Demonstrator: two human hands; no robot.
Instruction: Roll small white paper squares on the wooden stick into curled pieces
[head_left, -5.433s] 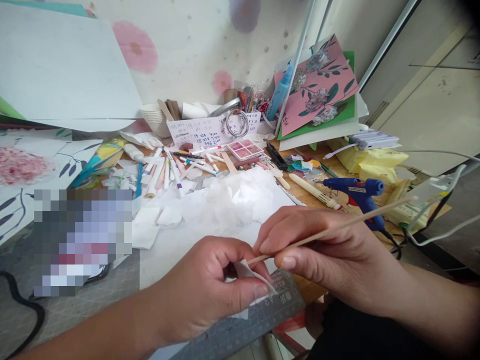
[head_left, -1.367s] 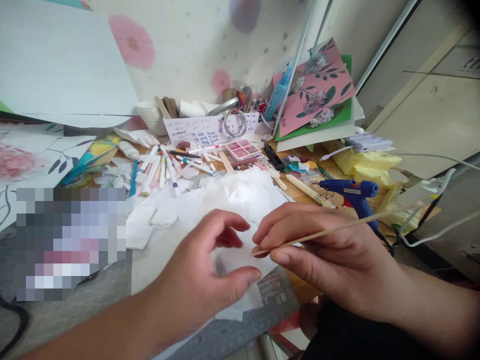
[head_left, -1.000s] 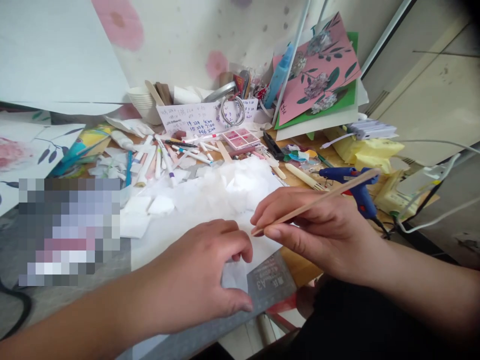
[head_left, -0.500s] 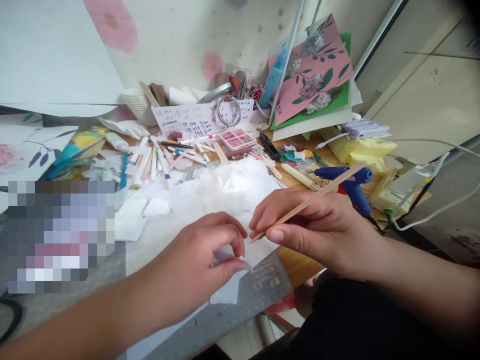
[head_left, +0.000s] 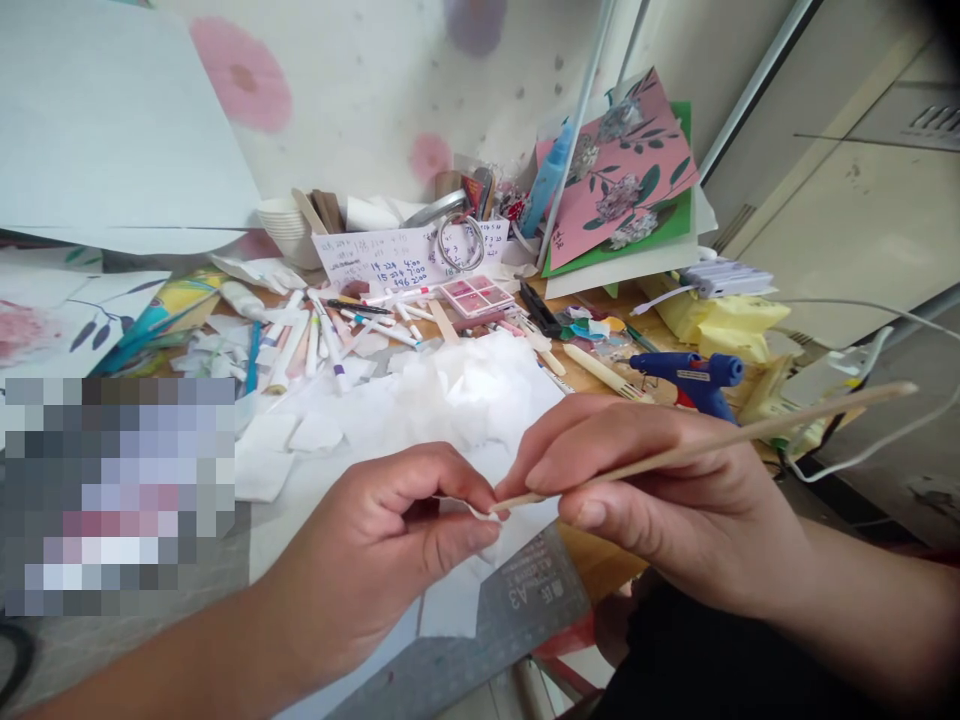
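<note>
My right hand is closed around a thin wooden stick, whose tip points down to the left. That tip meets a small piece of thin white paper pinched between the thumb and fingers of my left hand. Most of the paper is hidden by the left fingers. Below and behind both hands lies a white sheet, and a loose heap of thin white pieces sits just beyond them.
A grey cutting mat lies beneath the sheet. Behind are scattered markers, a pink palette and a note card. To the right are a blue glue gun, white cables and a pink flower picture.
The stick's tip has come onto the white paper in my left hand. My right hand has turned, so the stick lies flatter. The view has shifted slightly.
</note>
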